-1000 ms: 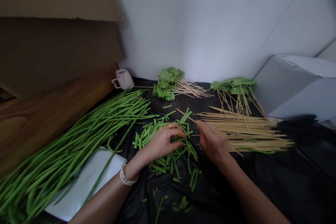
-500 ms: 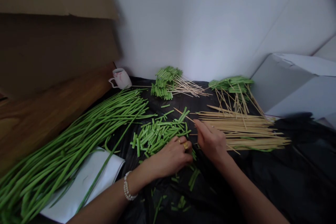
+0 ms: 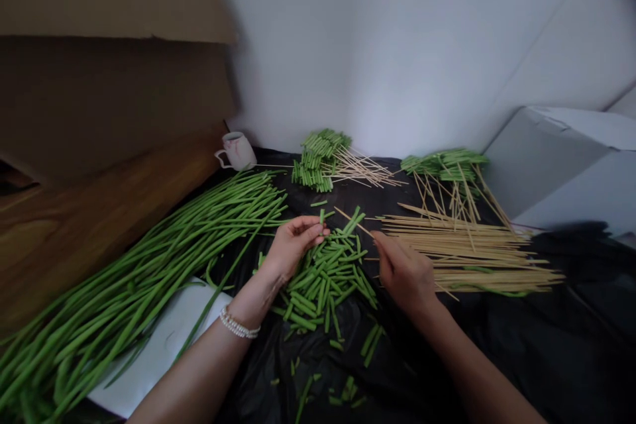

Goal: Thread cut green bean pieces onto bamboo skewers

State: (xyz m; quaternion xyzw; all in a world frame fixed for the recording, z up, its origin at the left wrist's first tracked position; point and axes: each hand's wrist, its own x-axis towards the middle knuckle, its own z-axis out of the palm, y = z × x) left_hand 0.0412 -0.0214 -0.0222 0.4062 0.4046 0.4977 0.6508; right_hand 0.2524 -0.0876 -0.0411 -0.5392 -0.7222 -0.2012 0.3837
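Note:
My left hand [image 3: 295, 242] pinches a short cut piece of garlic scape [image 3: 322, 216] upright between thumb and fingertips. Beneath and beside it lies a loose pile of cut garlic scape pieces [image 3: 318, 285]. My right hand [image 3: 405, 271] is closed around a bamboo skewer [image 3: 354, 221], whose bare tip points up and left toward the left hand. A gap separates the skewer tip from the held piece. To the right of my right hand, many bamboo skewers [image 3: 477, 248] lie side by side.
Long uncut scapes [image 3: 149, 271] spread across the left over a white sheet [image 3: 163, 331]. Loaded skewers are stacked at the back centre [image 3: 322, 152] and back right [image 3: 444, 162]. A mug [image 3: 239, 151], a white box [image 3: 561, 159] and a cardboard box [image 3: 114, 93] border the black plastic [image 3: 402, 371].
My left hand has risen from the pile, moving up and left, and now holds up one cut piece. My right hand keeps the skewer nearly in place. The view has shifted slightly.

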